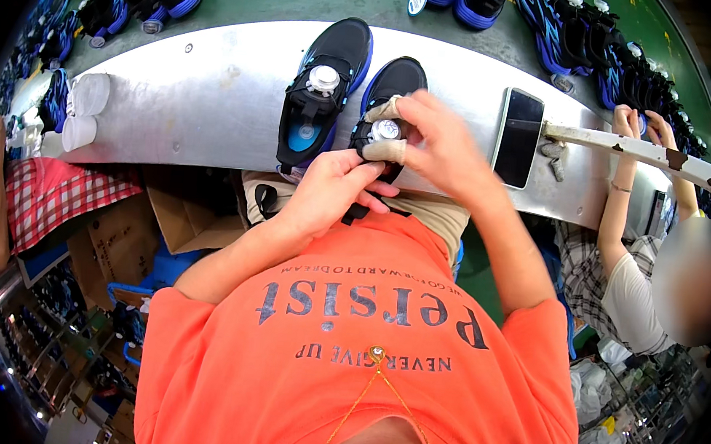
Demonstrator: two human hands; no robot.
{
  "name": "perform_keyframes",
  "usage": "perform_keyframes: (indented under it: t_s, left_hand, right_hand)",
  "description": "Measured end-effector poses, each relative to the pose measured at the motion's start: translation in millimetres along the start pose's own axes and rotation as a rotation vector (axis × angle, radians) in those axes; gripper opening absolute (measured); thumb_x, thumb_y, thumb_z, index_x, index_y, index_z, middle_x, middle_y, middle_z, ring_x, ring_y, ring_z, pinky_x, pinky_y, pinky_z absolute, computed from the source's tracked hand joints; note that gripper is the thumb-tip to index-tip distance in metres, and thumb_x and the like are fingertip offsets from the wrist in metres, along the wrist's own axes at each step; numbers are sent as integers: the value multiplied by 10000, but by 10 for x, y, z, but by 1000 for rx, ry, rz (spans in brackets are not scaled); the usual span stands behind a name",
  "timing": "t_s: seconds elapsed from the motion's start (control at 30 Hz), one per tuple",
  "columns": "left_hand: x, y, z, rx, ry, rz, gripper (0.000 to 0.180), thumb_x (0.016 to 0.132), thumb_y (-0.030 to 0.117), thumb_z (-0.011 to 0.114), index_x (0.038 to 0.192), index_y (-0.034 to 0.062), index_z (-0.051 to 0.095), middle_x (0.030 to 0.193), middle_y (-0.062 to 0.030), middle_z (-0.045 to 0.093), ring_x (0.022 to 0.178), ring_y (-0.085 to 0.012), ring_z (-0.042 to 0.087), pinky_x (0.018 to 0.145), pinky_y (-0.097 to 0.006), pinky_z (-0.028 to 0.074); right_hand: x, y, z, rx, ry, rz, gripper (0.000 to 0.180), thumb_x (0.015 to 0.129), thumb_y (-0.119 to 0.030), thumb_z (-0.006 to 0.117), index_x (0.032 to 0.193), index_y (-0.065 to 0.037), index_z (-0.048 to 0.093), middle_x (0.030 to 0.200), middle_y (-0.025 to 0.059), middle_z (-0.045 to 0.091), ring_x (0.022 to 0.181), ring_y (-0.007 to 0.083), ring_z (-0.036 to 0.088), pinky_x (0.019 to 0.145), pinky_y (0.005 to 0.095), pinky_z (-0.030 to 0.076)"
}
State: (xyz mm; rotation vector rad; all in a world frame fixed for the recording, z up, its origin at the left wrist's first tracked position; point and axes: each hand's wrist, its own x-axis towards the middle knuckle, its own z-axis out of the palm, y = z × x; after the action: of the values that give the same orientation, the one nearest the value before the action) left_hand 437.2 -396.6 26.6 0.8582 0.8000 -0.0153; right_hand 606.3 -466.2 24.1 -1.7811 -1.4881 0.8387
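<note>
Two black sport shoes with blue-purple soles lie on the metal worktop, toes pointing away from me. The left shoe [347, 44] stands free, a white round dial [324, 80] on its tongue. On the right shoe [397, 77], my right hand [439, 140] has thumb and forefinger, both in beige finger covers, around the white lacing dial [385, 130]. My left hand [333, 185] is closed at that shoe's near end; its fingertips are partly hidden, and they seem to grip the heel.
A phone [519, 137] lies right of the shoes, beside a white chipped metal bar [649, 150]. White cups [84, 109] stand at the worktop's left end. Beyond the curved metal edge, rows of similar shoes [558, 28] rest on a green surface. Co-workers sit at both sides.
</note>
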Motion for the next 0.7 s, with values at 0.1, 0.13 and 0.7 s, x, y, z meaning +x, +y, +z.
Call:
perform_keyframes:
  t_s: [0.1,0.13,0.7]
  left_hand:
    - [-4,-1,42,-4,26,5,248,982,119,469,1111,-66,569,1061,-132,631,916,-208,660,714,-277,560]
    - [-2,-31,69,-23,35,13,248,982,122,467,1106,-67,569,1060,-132,631,915,-208,660,715,-277,560]
    - [22,-84,101,-10,-27,-94,268,986,161,465,1115,-53,563,988,-126,655,866,-187,664,717,-270,540]
  right_hand:
    - [67,34,-186,107,-145,-109,317,795,-166,691,1110,-135,664,811,58,511,727,175,522,643,302,451]
    - [49,3,-178,74,-98,-70,308,789,-166,687,1094,-134,662,830,72,519,741,209,541,650,326,458]
    - [-162,-179,155,34,228,180,249,785,-165,684,1021,-93,654,814,95,559,690,249,571,623,330,468]
